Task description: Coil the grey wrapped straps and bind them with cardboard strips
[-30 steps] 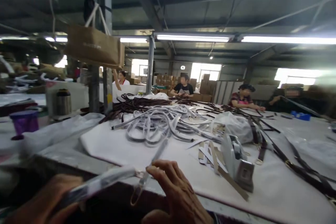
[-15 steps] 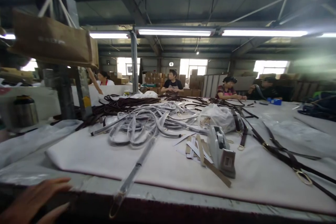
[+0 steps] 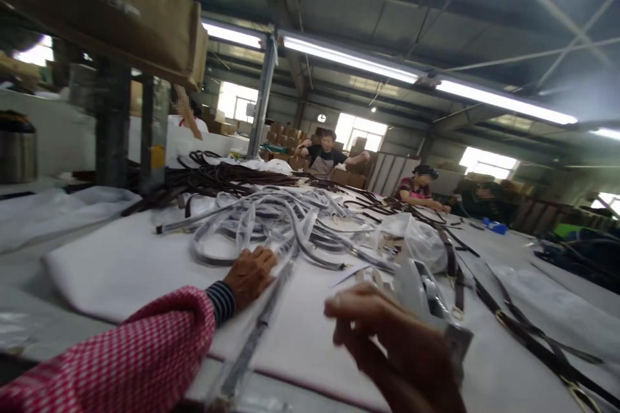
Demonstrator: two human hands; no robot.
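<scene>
My left hand (image 3: 252,276), in a pink checked sleeve with a striped cuff, rests at the near side of a heap of plastic-wrapped grey straps (image 3: 303,226). Its fingers bend down beside one long wrapped strap (image 3: 264,319) that runs toward the table's near edge; the fingertips are hidden. Blurred in the foreground, my right hand (image 3: 397,342) hovers before the tape dispenser (image 3: 420,287) and partly covers it. Its fingers are loosely bent and apart, with nothing visible between them.
Dark brown straps (image 3: 227,174) pile up at the back, and more straps with metal rings (image 3: 533,342) lie on the right. A clear plastic bag (image 3: 411,239) sits behind the dispenser. A brown bag (image 3: 111,19) hangs at upper left. Several people sit across the white-covered table (image 3: 130,271).
My left hand has moved from the lower left corner to the wrapped straps. My right hand has come into view in front of the dispenser. The view has tilted.
</scene>
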